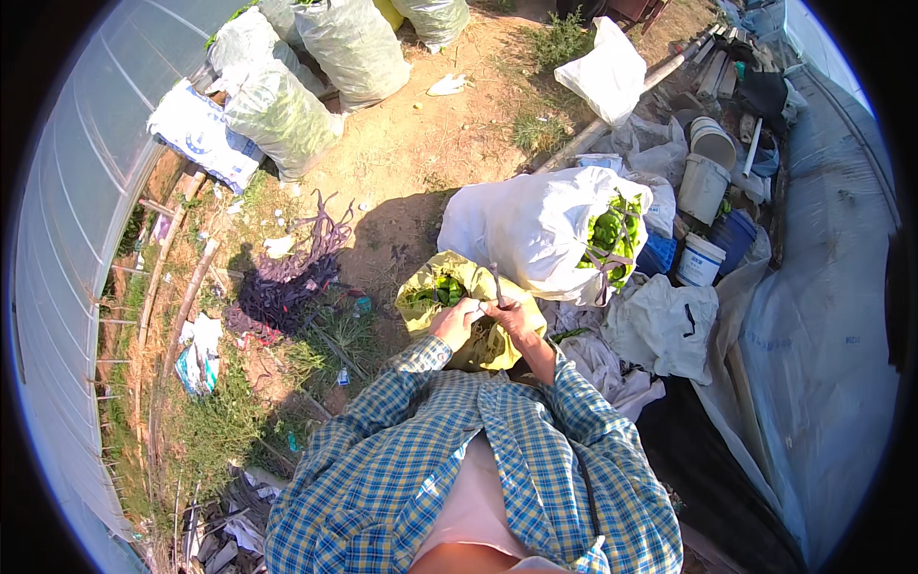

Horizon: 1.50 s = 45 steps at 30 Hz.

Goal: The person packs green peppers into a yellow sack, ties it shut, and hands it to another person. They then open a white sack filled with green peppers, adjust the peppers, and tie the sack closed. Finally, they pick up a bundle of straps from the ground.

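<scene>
Right in front of me stands a yellow woven sack (419,287) with dark leafy greens (446,290) showing in its mouth. My left hand (453,323) pinches at the sack's mouth, its fingertips partly hidden. My right hand (513,320) meets it there and grips a dark purple strip (496,281), whose end sticks up past the fingers. Just beyond, a full white sack (513,222) lies on its side. Green leaves (618,228) bulge from its open end, laced across with similar purple strips (606,260).
A heap of purple strips (287,287) lies on the ground at left. Stuffed, translucent sacks (280,115) stand at the far left. Along the right lie buckets (701,258), an empty white sack (663,323) and a wooden pole (584,140). Plastic sheeting (825,337) walls both sides.
</scene>
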Each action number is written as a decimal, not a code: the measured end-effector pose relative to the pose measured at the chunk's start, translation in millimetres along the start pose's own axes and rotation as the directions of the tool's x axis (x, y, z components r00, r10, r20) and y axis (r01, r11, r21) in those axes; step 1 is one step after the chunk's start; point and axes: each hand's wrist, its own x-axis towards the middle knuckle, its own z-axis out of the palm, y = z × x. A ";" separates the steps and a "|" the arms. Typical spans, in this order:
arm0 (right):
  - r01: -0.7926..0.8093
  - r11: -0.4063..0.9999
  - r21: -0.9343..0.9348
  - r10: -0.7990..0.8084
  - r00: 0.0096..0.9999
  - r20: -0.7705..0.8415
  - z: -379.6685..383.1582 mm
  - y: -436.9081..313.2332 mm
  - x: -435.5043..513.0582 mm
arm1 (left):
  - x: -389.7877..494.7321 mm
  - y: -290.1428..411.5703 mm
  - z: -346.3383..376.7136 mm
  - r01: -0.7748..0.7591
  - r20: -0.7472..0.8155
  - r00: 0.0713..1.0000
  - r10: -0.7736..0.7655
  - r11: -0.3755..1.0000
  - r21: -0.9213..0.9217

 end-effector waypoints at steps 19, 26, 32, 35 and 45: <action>0.026 0.993 -0.118 -0.029 0.999 -0.022 18.2 20.0 3.2 | -107.3 -165.9 -54.2 0.514 0.182 0.818 -0.546 0.835 0.195; -0.049 0.969 -0.241 0.027 0.995 -0.094 12.6 38.2 10.8 | -207.2 -139.4 -63.3 0.795 0.151 0.516 -0.843 0.537 0.282; -0.124 0.957 -0.262 0.083 0.983 -0.162 4.7 44.6 16.5 | -206.1 -147.3 -60.0 0.781 0.151 0.548 -0.823 0.568 0.260; -0.099 0.956 -0.277 0.050 0.983 -0.177 14.9 38.2 11.0 | -210.0 -148.1 -62.5 0.787 0.143 0.547 -0.825 0.565 0.248; -0.068 0.940 -0.334 -0.011 0.973 -0.230 -9.5 50.8 7.4 | -194.7 -153.7 -56.2 0.754 0.163 0.578 -0.799 0.600 0.266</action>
